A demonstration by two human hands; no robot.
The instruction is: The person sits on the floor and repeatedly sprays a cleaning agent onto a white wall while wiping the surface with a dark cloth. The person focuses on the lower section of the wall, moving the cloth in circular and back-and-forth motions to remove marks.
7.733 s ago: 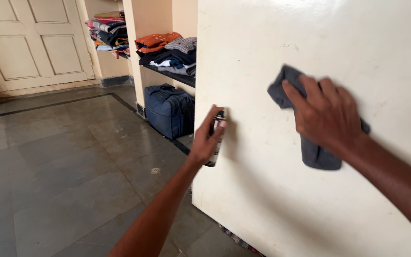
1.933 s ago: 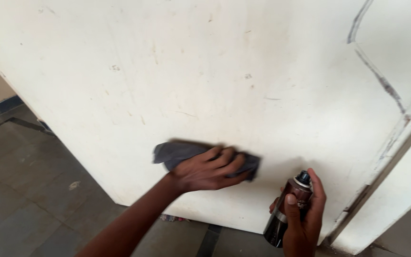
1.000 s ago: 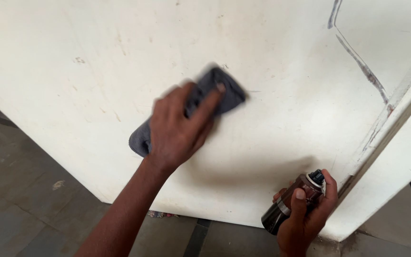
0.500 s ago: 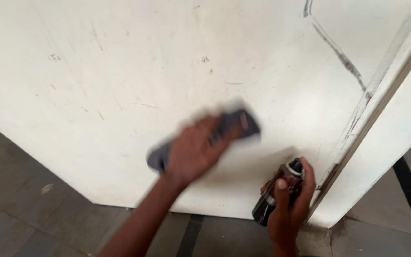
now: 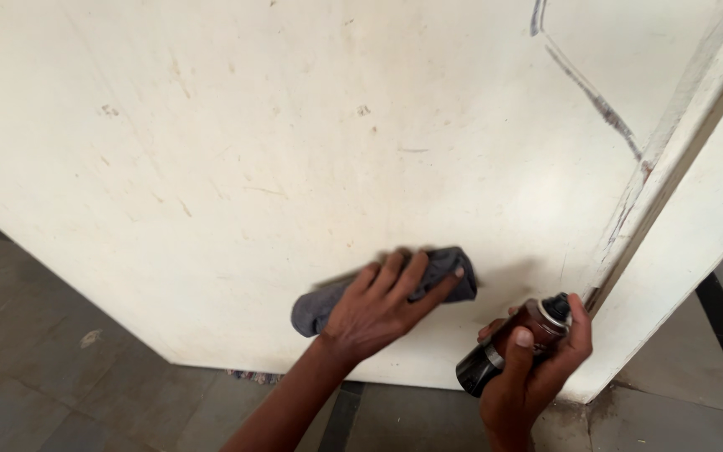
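My left hand (image 5: 374, 314) presses a grey cloth (image 5: 315, 308) flat against the lower part of a cream-coloured door (image 5: 294, 125), fingers spread over it. My right hand (image 5: 537, 381) grips a dark brown spray can (image 5: 495, 360) tilted up to the right, near the door's bottom right corner. Its forefinger lies over the black nozzle. The can sits just right of the cloth, apart from it.
The door has scuffs and a dark scratch line (image 5: 587, 88) at upper right. A white door frame (image 5: 696, 192) runs diagonally on the right. Grey stone floor tiles (image 5: 43, 368) with a dark strip (image 5: 340, 418) lie below the door's bottom edge.
My left hand has slid the cloth down the door from higher up a second ago. The can has stayed low on the right. Much earlier, the hands held the opposite things.
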